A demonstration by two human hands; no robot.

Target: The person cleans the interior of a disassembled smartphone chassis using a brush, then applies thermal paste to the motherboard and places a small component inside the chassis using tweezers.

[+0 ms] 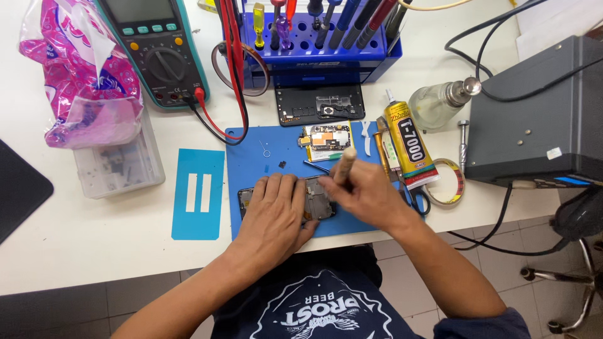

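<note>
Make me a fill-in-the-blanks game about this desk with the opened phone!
1. The left hand presses down on the opened ____, which lies on the blue mat.
2. The right hand holds a tool with a ____ handle.
3. The glue tube right of the mat is ____.
4. The multimeter has one black and one ____ lead.

Missing words: phone; wooden; yellow; red

Left hand (274,207) flat, right hand (367,191) gripping

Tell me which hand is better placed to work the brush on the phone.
The right hand: it already holds the brush, with its tip down at the opened phone. The left hand lies flat on the phone, holding it on the blue mat.
</note>
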